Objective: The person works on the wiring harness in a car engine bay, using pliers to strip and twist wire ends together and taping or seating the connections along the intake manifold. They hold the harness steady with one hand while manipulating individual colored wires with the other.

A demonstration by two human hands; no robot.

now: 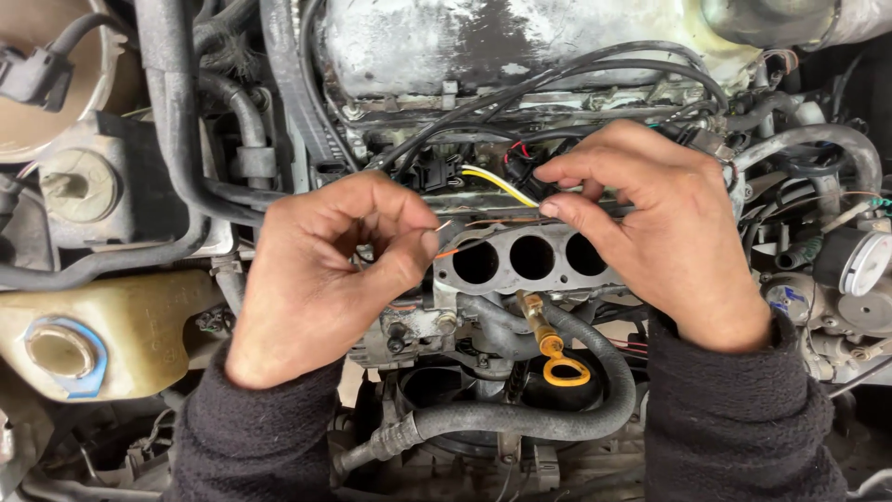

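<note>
I look down into a car engine bay. My left hand [325, 270] pinches a thin orange wire [449, 251] between thumb and forefinger, just left of the intake flange [455, 279] with its three round ports. My right hand [650, 232] pinches a small black connector [522, 167] with a yellow wire [497, 182] running from it, above the flange. Both hands are in dark sleeves. Thin black cables arch over the hands from the engine's metal cover [520, 42].
A yellow dipstick loop [565, 370] stands below the flange, beside a thick black hose [520, 418]. A yellowish fluid tank with a blue-ringed cap [65, 351] sits at left. Hoses and a round capped part [864, 265] crowd the right side.
</note>
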